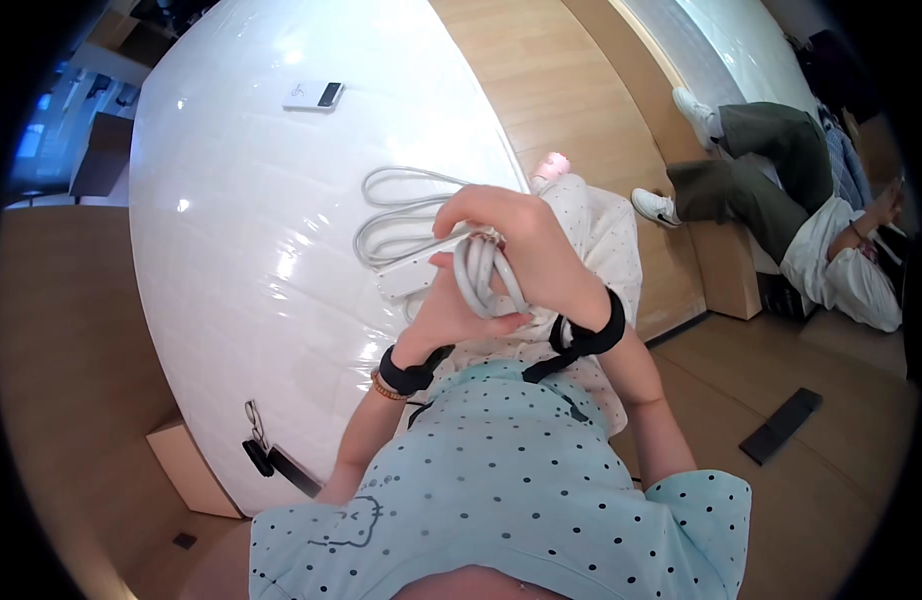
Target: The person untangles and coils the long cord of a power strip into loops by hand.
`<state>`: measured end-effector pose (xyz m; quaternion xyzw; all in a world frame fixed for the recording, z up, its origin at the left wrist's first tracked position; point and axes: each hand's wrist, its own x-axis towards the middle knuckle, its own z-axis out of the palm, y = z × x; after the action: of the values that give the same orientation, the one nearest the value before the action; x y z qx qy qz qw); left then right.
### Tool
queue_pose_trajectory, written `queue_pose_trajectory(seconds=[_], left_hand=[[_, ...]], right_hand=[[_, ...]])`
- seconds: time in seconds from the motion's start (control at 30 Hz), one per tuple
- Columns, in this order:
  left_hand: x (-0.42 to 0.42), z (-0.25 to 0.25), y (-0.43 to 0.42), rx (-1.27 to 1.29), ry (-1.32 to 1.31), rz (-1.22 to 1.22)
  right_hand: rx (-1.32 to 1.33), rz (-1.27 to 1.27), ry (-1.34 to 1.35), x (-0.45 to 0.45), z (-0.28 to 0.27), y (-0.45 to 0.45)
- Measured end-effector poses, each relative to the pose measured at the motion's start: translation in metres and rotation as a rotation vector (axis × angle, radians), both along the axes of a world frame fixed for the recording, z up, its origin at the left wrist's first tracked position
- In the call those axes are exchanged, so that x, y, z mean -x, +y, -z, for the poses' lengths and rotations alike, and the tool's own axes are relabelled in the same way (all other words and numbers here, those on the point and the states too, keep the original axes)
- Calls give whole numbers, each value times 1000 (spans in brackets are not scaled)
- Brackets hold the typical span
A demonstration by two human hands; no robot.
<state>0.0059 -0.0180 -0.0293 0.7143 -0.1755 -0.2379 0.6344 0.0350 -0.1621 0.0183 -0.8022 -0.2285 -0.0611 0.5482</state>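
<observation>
A bundled part of a light grey cable (pixel 478 275) is held between my two hands, near my lap. My left hand (pixel 446 310) is closed round the bundle from below, with its thumb along the lower end. From above and the right, my right hand (pixel 516 235) curls its fingers over the same coils. Longer loops of the cable lie on the plastic-covered white surface (pixel 231 220) beyond my hands. Beside the loops and partly behind my left hand is a white power strip (pixel 406 275).
A small white box (pixel 314 96) lies on the white surface. Near its lower edge are glasses (pixel 255 425) and a dark object (pixel 294 470). A pink object (pixel 552 167) is by my knee. Another person's legs (pixel 746 170) are at the right. A dark flat piece (pixel 781 425) lies on the floor.
</observation>
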Motion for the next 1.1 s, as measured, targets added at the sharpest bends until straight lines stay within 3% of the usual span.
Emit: queue_pose_trajectory(seconds=[0.13, 0.23, 0.43, 0.67, 0.77, 0.83, 0.93, 1.1], left_hand=[[-3, 18, 12, 131, 22, -53], [-8, 21, 22, 214, 98, -165], [-22, 8, 34, 393, 128, -189], [-22, -1, 29, 242, 83, 85], [-14, -1, 19, 341, 198, 22], [-12, 10, 16, 264, 156, -54], [-10, 20, 12, 331, 166, -168], [-17, 8, 28, 503, 242, -284]], right_hand=[[-41, -129, -9, -6, -1, -19], [102, -135, -92, -8, -8, -28], [63, 34, -208, -7, -13, -24], [231, 67, -209, -13, -19, -20], [245, 131, -221, -15, -19, -9], [245, 153, -188, -16, -16, -5], [219, 122, -219, -17, -8, 1], [-157, 70, -103, -16, -20, -6]])
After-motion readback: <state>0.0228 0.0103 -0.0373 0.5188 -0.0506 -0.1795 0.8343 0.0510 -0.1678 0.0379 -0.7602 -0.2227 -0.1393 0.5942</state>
